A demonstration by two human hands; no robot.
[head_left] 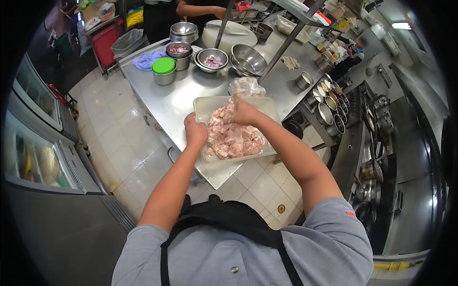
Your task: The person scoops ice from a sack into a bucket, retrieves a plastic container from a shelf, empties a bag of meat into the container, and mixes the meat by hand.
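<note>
A pale rectangular plastic tub (269, 107) holds a heap of raw pink meat pieces (238, 140) at the corner of the steel table. My left hand (195, 131) is closed round the tub's left wall. Over the far part of the meat, my right hand (243, 112) reaches into the tub, its fingers pointing down and partly smeared by motion; whether they grip any meat cannot be made out. Just beyond the tub's far edge lies a clear plastic bag (246, 87) with pale contents.
On the steel table (136, 78) stand a green-lidded pot (163, 70), bowls of sliced onion (212, 61), empty steel bowls (249, 59) and a white round block (224, 38). A person's arm (200, 9) is beyond. Stoves line the right, a fridge (43, 162) the left.
</note>
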